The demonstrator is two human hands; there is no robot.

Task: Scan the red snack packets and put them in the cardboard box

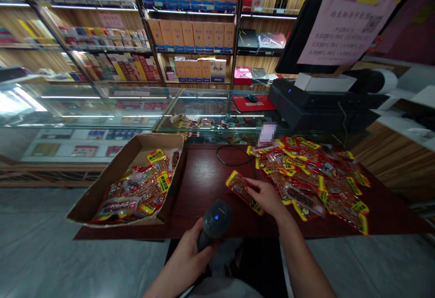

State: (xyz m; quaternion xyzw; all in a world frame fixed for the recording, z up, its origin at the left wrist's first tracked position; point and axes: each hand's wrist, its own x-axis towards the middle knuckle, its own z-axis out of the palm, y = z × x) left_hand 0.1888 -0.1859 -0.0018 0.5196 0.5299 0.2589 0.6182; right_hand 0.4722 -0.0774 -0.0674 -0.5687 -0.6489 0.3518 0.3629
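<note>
My left hand (193, 252) is wrapped round the handle of a dark barcode scanner (217, 220), which has a small blue light on its top. My right hand (267, 197) grips a snack packet (242, 189) by its side, just above the dark red table (200, 171). This packet has a clear front with brown sticks inside and yellow and red ends. A spread-out pile of similar snack packets (306, 171) lies to the right of that hand. On the left, an open cardboard box (176, 171) holds several more packets.
A black cable (234, 162) loops across the table. Behind it stands a glass display counter (163, 108) with a mouse (251, 98) on a red mat. At the back right are a monitor (292, 40) with a paper notice and a black cash drawer (316, 108).
</note>
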